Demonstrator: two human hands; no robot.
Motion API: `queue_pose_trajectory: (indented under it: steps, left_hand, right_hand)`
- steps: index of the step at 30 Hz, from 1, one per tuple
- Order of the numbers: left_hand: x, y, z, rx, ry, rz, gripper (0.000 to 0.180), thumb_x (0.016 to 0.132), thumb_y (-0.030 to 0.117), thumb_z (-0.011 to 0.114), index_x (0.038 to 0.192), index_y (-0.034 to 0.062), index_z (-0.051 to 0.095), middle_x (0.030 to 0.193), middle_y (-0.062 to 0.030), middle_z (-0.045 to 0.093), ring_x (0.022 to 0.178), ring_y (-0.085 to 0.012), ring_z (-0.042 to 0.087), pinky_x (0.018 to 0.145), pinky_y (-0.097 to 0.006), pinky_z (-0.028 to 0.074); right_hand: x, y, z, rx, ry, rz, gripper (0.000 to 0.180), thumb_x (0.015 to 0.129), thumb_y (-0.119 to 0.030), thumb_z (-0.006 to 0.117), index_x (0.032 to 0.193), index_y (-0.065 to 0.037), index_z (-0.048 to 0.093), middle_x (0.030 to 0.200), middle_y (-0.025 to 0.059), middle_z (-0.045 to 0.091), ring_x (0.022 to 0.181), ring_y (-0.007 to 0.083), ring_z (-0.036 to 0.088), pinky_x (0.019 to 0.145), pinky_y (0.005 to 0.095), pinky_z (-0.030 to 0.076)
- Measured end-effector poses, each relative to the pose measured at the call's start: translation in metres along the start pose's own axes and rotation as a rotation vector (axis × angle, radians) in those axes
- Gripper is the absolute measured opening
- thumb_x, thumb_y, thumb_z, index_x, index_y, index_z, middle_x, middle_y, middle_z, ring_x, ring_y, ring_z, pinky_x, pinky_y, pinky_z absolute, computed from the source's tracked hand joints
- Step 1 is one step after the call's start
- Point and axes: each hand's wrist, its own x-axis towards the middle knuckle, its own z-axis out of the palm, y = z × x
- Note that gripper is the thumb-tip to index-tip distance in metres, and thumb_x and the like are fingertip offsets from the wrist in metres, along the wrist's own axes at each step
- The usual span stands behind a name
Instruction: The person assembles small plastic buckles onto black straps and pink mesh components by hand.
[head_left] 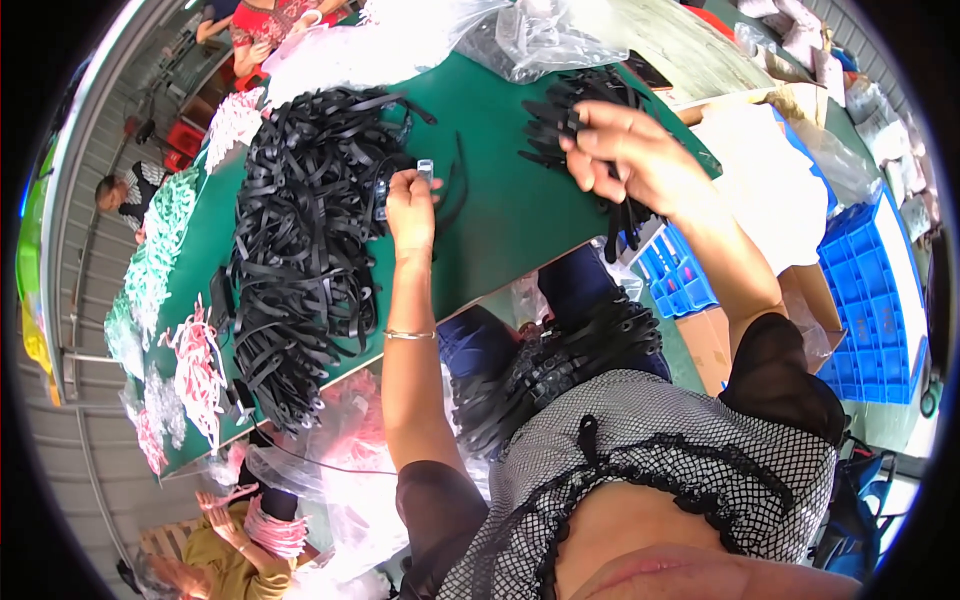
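On the green tabletop, my left hand (411, 208) is closed on a small clear plastic piece (425, 168) that sticks up past the fingers. A thin black strap (456, 185) curves beside it; I cannot tell whether it is joined to the piece. To the left lies a long, thick heap of black straps (300, 230), close to that hand. My right hand (635, 155) hovers over a smaller pile of black straps (545, 125) at the right, its fingers loosely bent and apart. Another bundle of black straps (570, 355) rests on my lap.
Pink and green bundles of straps (165, 240) line the left side of the green table (480, 240). Clear plastic bags (535, 40) lie at the far edge. Blue crates (870, 300) and a cardboard box (705, 350) stand at the right. Other people (225, 550) sit nearby.
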Motion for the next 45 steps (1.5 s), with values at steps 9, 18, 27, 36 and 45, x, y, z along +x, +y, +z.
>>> queue_pose_trajectory:
  steps: [9, 18, 27, 36, 45]
  left_hand:
    - [-0.116, 0.045, -0.035, -1.415, -0.489, -0.361, 0.014, 0.085, 0.012, 0.048, 0.097, 0.0064, 0.044, 0.074, -0.0066, 0.052, 0.061, -0.0128, 0.046, 0.055, -0.024, 0.039]
    - [-0.171, 0.053, -0.04, -1.311, -0.382, -0.289, 0.028, 0.093, 0.031, 0.039, 0.099, 0.0047, 0.045, 0.073, -0.0008, 0.044, 0.055, -0.0068, 0.033, 0.049, -0.02, 0.027]
    - [-0.179, 0.054, -0.042, -1.482, -0.344, -0.401, 0.03, 0.093, 0.03, 0.036, 0.089, 0.0028, 0.047, 0.069, -0.0001, 0.036, 0.057, -0.0093, 0.031, 0.052, -0.023, 0.027]
    - [-0.181, 0.049, -0.04, -1.465, -0.365, -0.352, 0.028, 0.093, 0.029, 0.039, 0.09, 0.0027, 0.046, 0.072, -0.0003, 0.039, 0.061, -0.0084, 0.033, 0.056, -0.023, 0.03]
    - [-0.185, 0.043, -0.046, -1.07, -0.306, -0.254, 0.019, 0.09, 0.022, 0.047, 0.092, 0.0028, 0.05, 0.075, -0.0021, 0.052, 0.066, -0.0072, 0.047, 0.062, -0.021, 0.039]
  right_hand:
    - [-0.022, 0.084, 0.056, 0.243, 0.072, 0.143, 0.013, 0.087, -0.016, 0.048, 0.087, -0.003, 0.05, 0.06, 0.0019, 0.047, 0.046, 0.0066, 0.036, 0.042, 0.0186, 0.027]
    - [-0.034, 0.106, 0.087, 0.273, 0.07, 0.226, 0.008, 0.086, -0.011, 0.048, 0.086, -0.003, 0.048, 0.062, 0.0, 0.05, 0.045, 0.0035, 0.039, 0.042, 0.0172, 0.03]
    - [-0.044, 0.107, 0.086, 0.25, 0.025, 0.327, 0.009, 0.086, -0.009, 0.048, 0.089, -0.001, 0.049, 0.06, -0.0003, 0.048, 0.045, 0.0023, 0.037, 0.041, 0.0167, 0.027]
    - [-0.043, 0.106, 0.086, 0.175, -0.004, 0.362, 0.011, 0.086, -0.01, 0.049, 0.09, 0.0, 0.051, 0.058, -0.0013, 0.047, 0.046, 0.0009, 0.035, 0.04, 0.017, 0.024]
    - [-0.043, 0.11, 0.089, 0.223, 0.001, 0.379, 0.012, 0.084, -0.013, 0.052, 0.089, -0.002, 0.052, 0.064, -0.0013, 0.05, 0.05, 0.0015, 0.038, 0.043, 0.0156, 0.028]
